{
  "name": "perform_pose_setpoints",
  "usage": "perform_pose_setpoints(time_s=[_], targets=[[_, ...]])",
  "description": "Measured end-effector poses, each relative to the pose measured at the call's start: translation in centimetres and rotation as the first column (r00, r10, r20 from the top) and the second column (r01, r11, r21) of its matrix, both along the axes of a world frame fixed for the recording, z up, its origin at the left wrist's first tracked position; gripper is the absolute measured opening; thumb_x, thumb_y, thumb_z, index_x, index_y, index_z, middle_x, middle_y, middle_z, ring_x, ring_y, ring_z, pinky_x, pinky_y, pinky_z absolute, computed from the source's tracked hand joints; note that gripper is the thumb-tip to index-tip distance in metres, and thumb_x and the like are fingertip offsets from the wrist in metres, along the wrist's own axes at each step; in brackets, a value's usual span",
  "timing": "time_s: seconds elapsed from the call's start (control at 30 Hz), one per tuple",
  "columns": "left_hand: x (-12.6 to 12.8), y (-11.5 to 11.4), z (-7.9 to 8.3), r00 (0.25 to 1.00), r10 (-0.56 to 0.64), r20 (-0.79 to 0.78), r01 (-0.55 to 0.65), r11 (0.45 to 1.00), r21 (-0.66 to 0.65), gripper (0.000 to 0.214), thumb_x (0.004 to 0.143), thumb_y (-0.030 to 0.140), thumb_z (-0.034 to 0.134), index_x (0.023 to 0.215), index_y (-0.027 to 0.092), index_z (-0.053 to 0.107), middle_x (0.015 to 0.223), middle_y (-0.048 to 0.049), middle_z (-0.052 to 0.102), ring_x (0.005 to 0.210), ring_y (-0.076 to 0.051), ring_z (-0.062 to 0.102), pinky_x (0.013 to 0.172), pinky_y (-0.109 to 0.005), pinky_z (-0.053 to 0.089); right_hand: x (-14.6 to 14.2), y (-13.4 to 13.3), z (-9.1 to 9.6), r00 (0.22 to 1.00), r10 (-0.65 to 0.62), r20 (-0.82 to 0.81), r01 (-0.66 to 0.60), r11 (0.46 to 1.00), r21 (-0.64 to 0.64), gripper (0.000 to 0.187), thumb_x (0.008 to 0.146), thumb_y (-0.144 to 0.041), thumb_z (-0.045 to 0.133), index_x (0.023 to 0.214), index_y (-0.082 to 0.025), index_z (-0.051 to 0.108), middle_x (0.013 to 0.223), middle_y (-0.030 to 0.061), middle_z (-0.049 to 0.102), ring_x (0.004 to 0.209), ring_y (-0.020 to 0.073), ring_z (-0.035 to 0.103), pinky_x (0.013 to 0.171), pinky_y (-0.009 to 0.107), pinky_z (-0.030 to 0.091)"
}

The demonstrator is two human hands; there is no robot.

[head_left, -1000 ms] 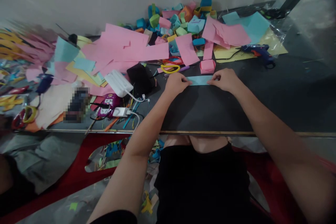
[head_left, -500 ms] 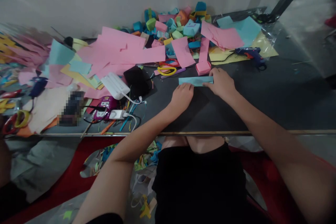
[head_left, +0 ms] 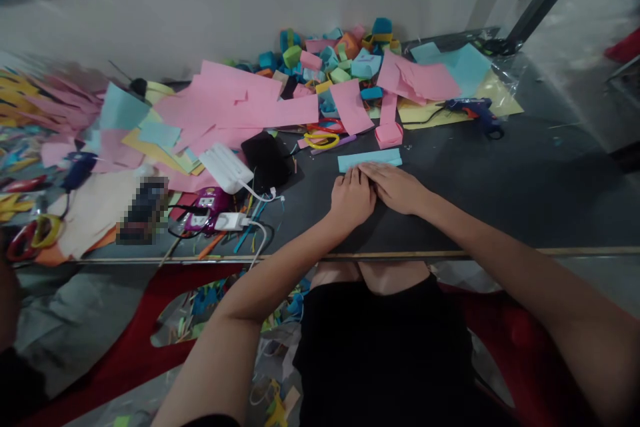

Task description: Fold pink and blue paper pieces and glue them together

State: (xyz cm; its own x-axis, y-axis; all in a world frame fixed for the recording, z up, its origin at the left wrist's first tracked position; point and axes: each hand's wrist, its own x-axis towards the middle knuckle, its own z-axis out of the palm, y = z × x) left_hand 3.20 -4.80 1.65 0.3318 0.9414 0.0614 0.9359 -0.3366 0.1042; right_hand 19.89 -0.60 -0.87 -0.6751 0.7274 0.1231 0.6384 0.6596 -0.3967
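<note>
A folded strip of light blue paper (head_left: 370, 159) lies lengthwise on the dark tabletop in front of me. My left hand (head_left: 353, 197) rests at its near edge, fingertips on or just beside the paper. My right hand (head_left: 397, 185) lies flat with its fingers stretched towards the left, meeting the left fingertips along the same edge. Neither hand grips anything. Just beyond the strip sits a small pink folded paper piece (head_left: 389, 135). Scissors with red and yellow handles (head_left: 321, 141) lie to its left, by a purple pen-like stick (head_left: 334, 145).
Pink paper sheets (head_left: 225, 100) spread over the left and back of the table (head_left: 500, 200). Behind them is a heap of coloured paper boxes (head_left: 340, 57). A blue glue gun (head_left: 477, 113) lies at the right. A white power adapter (head_left: 226, 167) and a purple power strip (head_left: 207, 207) with cables are at the left.
My right hand has let go of the strip's right end and slid left and nearer me, flat beside my left hand. My left hand has shifted slightly towards me.
</note>
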Motion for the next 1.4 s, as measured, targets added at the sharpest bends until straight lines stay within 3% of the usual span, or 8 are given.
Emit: perform_pose_setpoints(time_s=[0.2,0.33,0.57,0.9,1.03,1.17,1.27,1.4], targets=[[-0.3,-0.2,0.0,0.999,0.032,0.006,-0.032,0.999,0.021,0.05,0.105,0.03,0.046,0.143,0.002,0.062,0.156,-0.0266,0.058,0.151,-0.036,0.051,0.123,-0.05,0.044,0.4,0.0,0.3,0.999,-0.012,0.036,0.013,1.0,-0.025,0.064,0.1,-0.02,0.036,0.162,-0.007,0.044,0.168,0.0166,0.045,0.158,0.0297,0.043,0.132,0.057,0.034],[-1.0,0.4,-0.1,0.997,0.078,0.012,-0.078,0.997,-0.022,0.057,0.106,0.028,0.042,0.149,-0.007,0.052,0.159,-0.0307,0.052,0.156,-0.035,0.046,0.128,-0.048,0.04,0.4,0.0,0.6,0.999,-0.003,0.037,0.003,1.0,-0.024,0.061,0.102,-0.024,0.038,0.16,-0.008,0.049,0.167,0.0161,0.046,0.158,0.0292,0.043,0.132,0.055,0.034],[-2.5,-0.3,-0.5,0.998,0.053,-0.041,-0.057,0.993,-0.099,0.068,0.109,0.037,0.04,0.161,-0.006,0.037,0.169,-0.0282,0.036,0.161,-0.036,0.037,0.133,-0.05,0.033,0.6,-0.1,1.2,0.997,-0.027,0.076,0.032,0.997,-0.068,0.062,0.106,-0.037,0.04,0.162,-0.011,0.048,0.169,0.0139,0.045,0.16,0.03,0.038,0.133,0.054,0.032],[-2.7,0.1,-0.5,0.998,0.045,-0.033,-0.048,0.995,-0.086,0.064,0.109,0.036,0.04,0.16,-0.002,0.042,0.168,-0.026,0.039,0.159,-0.033,0.041,0.132,-0.048,0.035,6.2,-1.1,1.0,0.965,-0.21,0.157,0.196,0.976,0.098,0.06,0.106,-0.041,0.038,0.159,-0.016,0.051,0.165,0.0131,0.05,0.153,0.0325,0.049,0.126,0.06,0.041],[-2.4,0.5,-0.2,0.998,0.055,-0.032,-0.056,0.998,-0.041,0.056,0.108,0.022,0.033,0.156,-0.001,0.049,0.165,-0.024,0.047,0.162,-0.03,0.037,0.132,-0.047,0.034,4.9,-3.1,2.3,0.951,-0.223,0.216,0.153,0.942,0.298,0.055,0.104,-0.039,0.045,0.145,-0.008,0.065,0.148,0.0199,0.067,0.134,0.0354,0.066,0.12,0.059,0.045],[-1.6,0.8,0.7,0.988,0.134,-0.075,-0.137,0.99,-0.025,0.062,0.11,0.036,0.039,0.151,-0.008,0.052,0.165,-0.0314,0.042,0.164,-0.034,0.032,0.133,-0.048,0.033,0.9,-7.3,3.9,0.953,-0.155,0.259,0.059,0.937,0.343,0.051,0.105,-0.039,0.045,0.112,-0.004,0.081,0.106,0.0224,0.082,0.102,0.0353,0.073,0.104,0.052,0.054],[-1.8,1.4,0.7,0.995,0.054,-0.081,-0.059,0.997,-0.058,0.065,0.109,0.045,0.047,0.158,0.003,0.049,0.168,-0.0288,0.039,0.164,-0.035,0.031,0.13,-0.049,0.037,-1.2,-9.4,4.2,0.972,-0.062,0.228,-0.018,0.942,0.335,0.048,0.105,-0.033,0.044,0.098,-0.007,0.083,0.087,0.0195,0.08,0.092,0.0323,0.073,0.095,0.048,0.057],[-3.3,3.8,0.1,0.984,-0.179,-0.024,0.173,0.973,-0.156,0.058,0.107,0.046,0.054,0.163,0.035,0.044,0.177,-0.0155,0.029,0.166,-0.034,0.025,0.125,-0.056,0.041,-0.1,-7.1,3.1,0.983,0.182,-0.008,-0.178,0.966,0.186,0.037,0.099,-0.024,0.054,0.125,-0.017,0.079,0.117,0.0123,0.082,0.107,0.0262,0.074,0.096,0.042,0.059]])
